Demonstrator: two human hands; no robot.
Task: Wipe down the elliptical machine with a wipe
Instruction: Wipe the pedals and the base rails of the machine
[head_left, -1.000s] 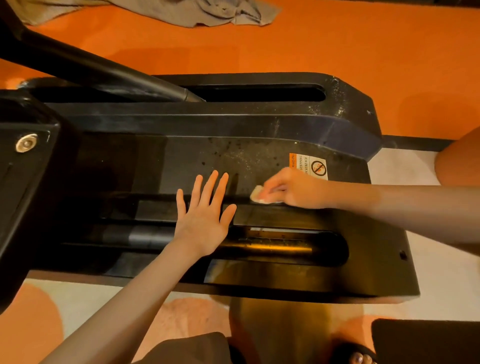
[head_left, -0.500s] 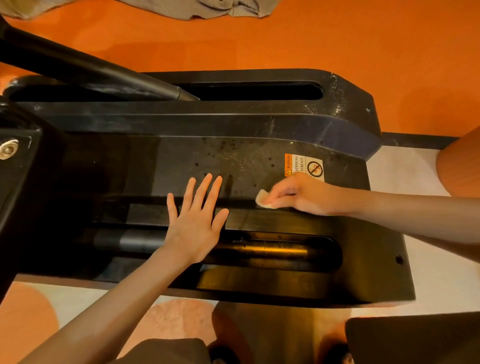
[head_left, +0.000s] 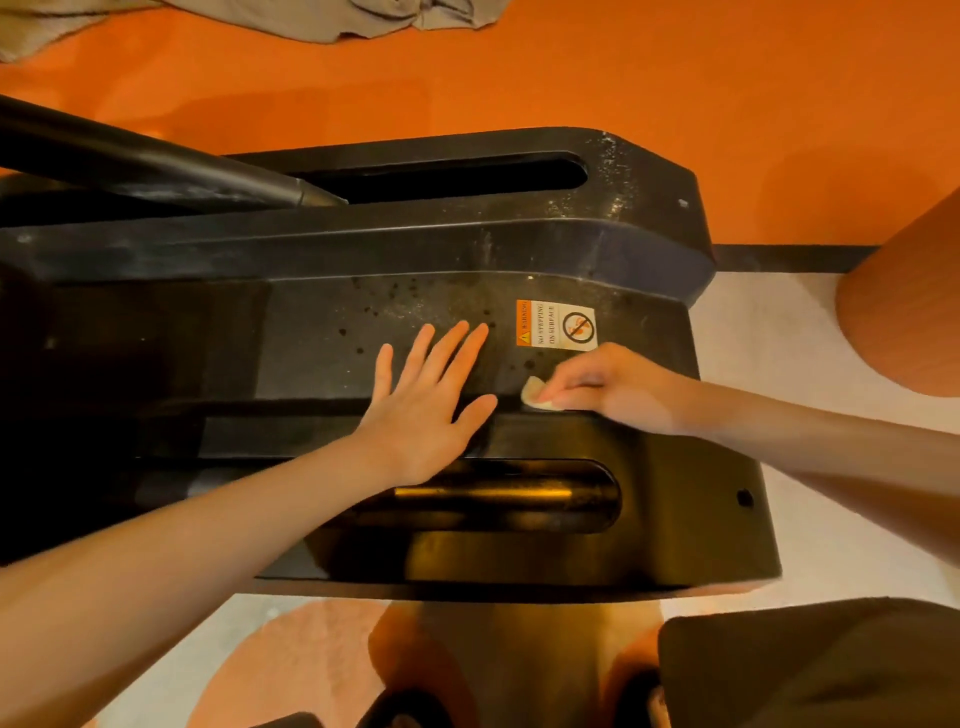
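Observation:
The black base of the elliptical machine (head_left: 649, 467) fills the middle of the view, dusty and speckled on its central deck. A small folded white wipe (head_left: 534, 393) lies on the deck just below the orange-and-white warning sticker (head_left: 556, 323). My right hand (head_left: 618, 389) pinches the wipe against the surface, with most of the wipe hidden under its fingers. My left hand (head_left: 428, 405) rests flat on the deck with straight, spread fingers, just left of the wipe.
A black arm bar (head_left: 156, 166) slants across the upper left into the far slot. A long slot (head_left: 493, 496) with a shiny rail opens near the front edge. Orange floor and a crumpled grey cloth (head_left: 322, 21) lie beyond. A dark object (head_left: 810, 670) sits lower right.
My right hand has slid the wipe a little to the right along the deck, away from my left hand. My left hand has kept its place on the deck.

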